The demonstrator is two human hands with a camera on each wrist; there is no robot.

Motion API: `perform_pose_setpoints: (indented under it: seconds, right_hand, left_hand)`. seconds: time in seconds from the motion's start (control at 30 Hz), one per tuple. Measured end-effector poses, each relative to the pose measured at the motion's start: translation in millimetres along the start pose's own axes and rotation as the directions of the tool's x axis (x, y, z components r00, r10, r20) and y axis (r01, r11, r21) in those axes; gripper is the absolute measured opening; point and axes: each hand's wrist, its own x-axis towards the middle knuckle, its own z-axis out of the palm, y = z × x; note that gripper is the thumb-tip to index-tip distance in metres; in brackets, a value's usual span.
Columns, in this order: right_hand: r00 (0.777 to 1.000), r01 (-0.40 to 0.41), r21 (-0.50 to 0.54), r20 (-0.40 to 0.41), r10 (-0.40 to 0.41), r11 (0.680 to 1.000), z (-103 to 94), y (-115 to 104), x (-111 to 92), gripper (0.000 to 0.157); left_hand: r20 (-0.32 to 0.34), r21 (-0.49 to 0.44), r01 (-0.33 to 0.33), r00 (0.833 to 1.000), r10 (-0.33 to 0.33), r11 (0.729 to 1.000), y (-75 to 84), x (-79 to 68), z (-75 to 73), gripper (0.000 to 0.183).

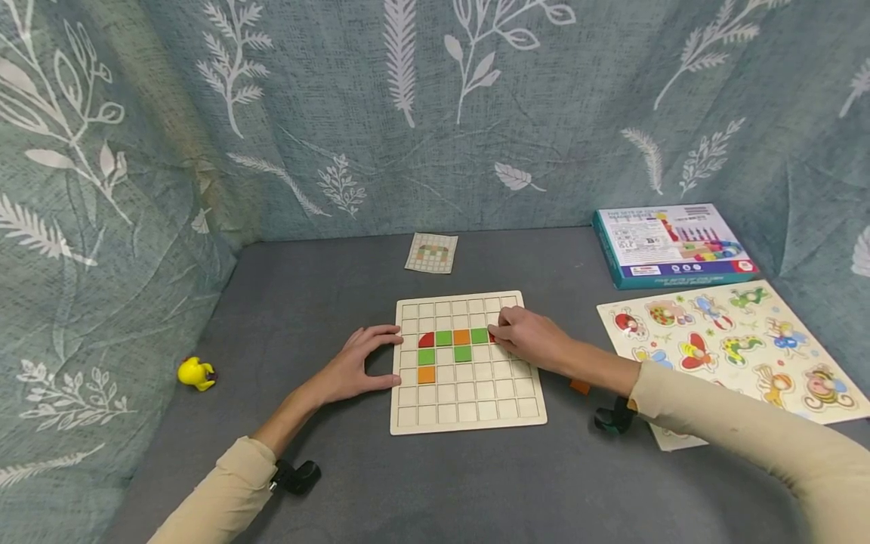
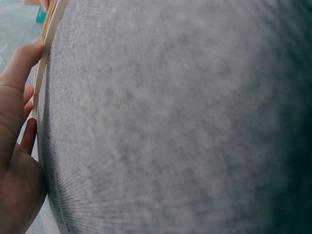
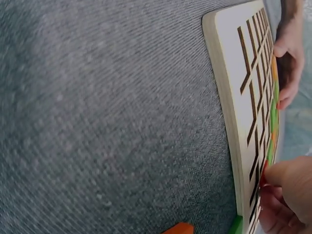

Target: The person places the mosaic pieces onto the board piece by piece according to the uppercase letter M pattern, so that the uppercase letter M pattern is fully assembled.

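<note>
A wooden grid board lies on the table in the head view. On it, a row runs from a red rounded tile through green and orange tiles. Below that row sit two green tiles and an orange one. My right hand pinches a red tile at the row's right end; fingers cover most of it. Along the board's left edge, my left hand touches the rim, thumb and fingers spread apart.
Behind the board lies a small pattern card. To the right are a puzzle box and an insect picture board. A loose orange tile is partly under my right forearm. A yellow toy stands far left.
</note>
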Motion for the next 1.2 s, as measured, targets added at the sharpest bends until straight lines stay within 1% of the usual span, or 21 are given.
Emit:
perform_pose_setpoints:
  seconds: [0.03, 0.07, 0.2, 0.3, 0.37, 0.43, 0.53, 0.63, 0.73, 0.87, 1.0, 1.2]
  right_hand:
    - [1.000, 0.002, -0.004, 0.005, -0.002, 1.000, -0.9, -0.2, 0.1, 0.007]
    - [1.000, 0.000, -0.007, 0.008, 0.000, 1.000, -2.3, -0.3, 0.0, 0.008]
    - [1.000, 0.004, 0.002, -0.016, -0.004, 1.000, -11.6, 0.3, -3.3, 0.025]
    - [0.999, -0.025, 0.002, -0.045, 0.025, 1.000, -19.4, 3.2, -10.3, 0.031]
    - [0.997, -0.060, 0.000, -0.040, 0.060, 0.998, -23.9, 6.3, -16.4, 0.035]
    - [0.994, -0.109, -0.002, -0.016, 0.109, 0.994, -27.5, 9.8, -23.6, 0.040]
    - [0.983, -0.176, 0.005, 0.048, 0.176, 0.984, -30.8, 14.9, -34.9, 0.047]
    - [0.971, -0.216, 0.014, 0.103, 0.214, 0.976, -33.3, 18.8, -44.5, 0.050]
    - [0.968, -0.221, 0.025, 0.127, 0.217, 0.975, -35.0, 21.8, -51.4, 0.048]
    - [0.975, -0.194, 0.029, 0.118, 0.189, 0.981, -36.4, 24.6, -56.7, 0.046]
    - [0.980, -0.173, 0.028, 0.109, 0.169, 0.985, -37.6, 26.6, -58.3, 0.045]
    - [0.980, -0.158, 0.021, 0.127, 0.154, 0.987, -37.8, 29.5, -57.8, 0.039]
  left_hand:
    - [0.000, 0.000, 0.000, 1.000, 0.000, 1.000, -0.1, 0.2, -0.3, 0.066]
    - [0.001, 0.001, 0.000, 1.000, 0.000, 1.000, -0.3, 0.3, -0.4, 0.066]
    - [0.001, 0.000, 0.000, 1.000, 0.000, 1.000, -0.7, 0.7, -1.9, 0.066]
    - [-0.004, 0.000, -0.003, 1.000, 0.003, 1.000, -0.8, 0.8, -1.4, 0.065]
    - [-0.007, -0.002, -0.002, 1.000, 0.002, 1.000, -0.6, 0.6, -1.6, 0.065]
    - [-0.004, -0.001, -0.006, 1.000, 0.006, 1.000, -0.5, 0.7, -1.6, 0.065]
    - [0.002, -0.008, -0.007, 1.000, 0.007, 1.000, -0.5, 0.6, -2.0, 0.065]
    - [0.006, -0.007, -0.009, 1.000, 0.009, 1.000, -1.1, 0.7, -1.7, 0.065]
    - [0.006, -0.007, -0.010, 1.000, 0.010, 1.000, -1.6, 1.0, -1.3, 0.065]
    - [0.010, -0.011, -0.003, 1.000, 0.003, 1.000, -1.4, 1.5, -1.7, 0.065]
    - [0.016, -0.018, 0.004, 1.000, -0.004, 1.000, -0.9, 1.7, -2.1, 0.065]
    - [0.020, -0.015, 0.009, 1.000, -0.009, 1.000, -1.2, 2.2, -2.3, 0.065]
